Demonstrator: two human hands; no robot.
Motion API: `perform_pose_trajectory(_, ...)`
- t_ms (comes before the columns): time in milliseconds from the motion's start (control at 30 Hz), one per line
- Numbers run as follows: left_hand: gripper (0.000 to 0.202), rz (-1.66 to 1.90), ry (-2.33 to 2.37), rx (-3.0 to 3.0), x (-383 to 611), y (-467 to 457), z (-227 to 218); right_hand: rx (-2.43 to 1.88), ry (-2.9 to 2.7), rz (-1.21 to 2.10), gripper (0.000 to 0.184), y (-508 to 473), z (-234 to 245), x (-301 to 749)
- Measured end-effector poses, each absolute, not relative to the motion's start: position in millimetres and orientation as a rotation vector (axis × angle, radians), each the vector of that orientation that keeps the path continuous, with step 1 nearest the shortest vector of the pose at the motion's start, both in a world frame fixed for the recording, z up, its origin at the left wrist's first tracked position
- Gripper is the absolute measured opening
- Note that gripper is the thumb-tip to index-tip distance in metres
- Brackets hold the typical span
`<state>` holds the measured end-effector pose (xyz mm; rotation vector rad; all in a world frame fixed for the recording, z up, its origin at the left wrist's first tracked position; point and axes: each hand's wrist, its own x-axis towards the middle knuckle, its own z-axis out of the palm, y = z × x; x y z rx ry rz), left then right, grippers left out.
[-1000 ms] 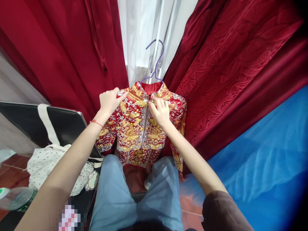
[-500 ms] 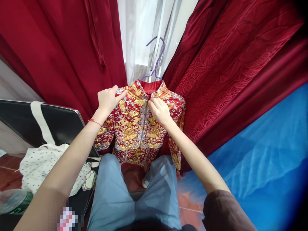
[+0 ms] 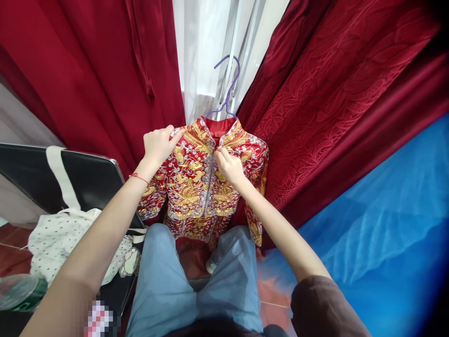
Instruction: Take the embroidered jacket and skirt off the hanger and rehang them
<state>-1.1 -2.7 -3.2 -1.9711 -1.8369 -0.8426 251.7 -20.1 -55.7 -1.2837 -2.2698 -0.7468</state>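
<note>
In front of my knees is a red jacket (image 3: 191, 187) with dense gold and silver embroidery and a stand-up collar. A purple hanger (image 3: 233, 84) sits inside its neck, the hook pointing up and free of any rail. My left hand (image 3: 158, 146) grips the jacket's shoulder on the left, thumb on the front and fingers over the top. Just below the collar, the fingers of my right hand (image 3: 228, 164) pinch the front edge by the centre closure. What lies between those fingertips is hidden. Below the collar the front edges meet in a line.
Left of me stands a black chair (image 3: 94, 180) with a dotted white cloth bag (image 3: 52, 238) and a green-labelled plastic bottle (image 3: 26, 292). Dark red curtains (image 3: 105, 70) flank a white sheer one (image 3: 199, 47). Blue fabric (image 3: 386, 224) spreads on the right.
My right hand has slid slightly down along the jacket's front edge, still pinching. My left hand stays on the shoulder, almost unmoved.
</note>
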Motion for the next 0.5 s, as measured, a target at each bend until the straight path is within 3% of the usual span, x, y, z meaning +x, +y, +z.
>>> perform_pose_trajectory(267, 0.06, -0.832, -1.833, -1.959, 0, -7, -2, -1.368, -2.261, -0.679, 0.039, -25, -57, 249)
perform_pose_trajectory(500, 0.06, -0.878, -1.87, -1.968, 2, -9, 0, -1.411, -2.344, -0.696, 0.038, -21, -27, 243)
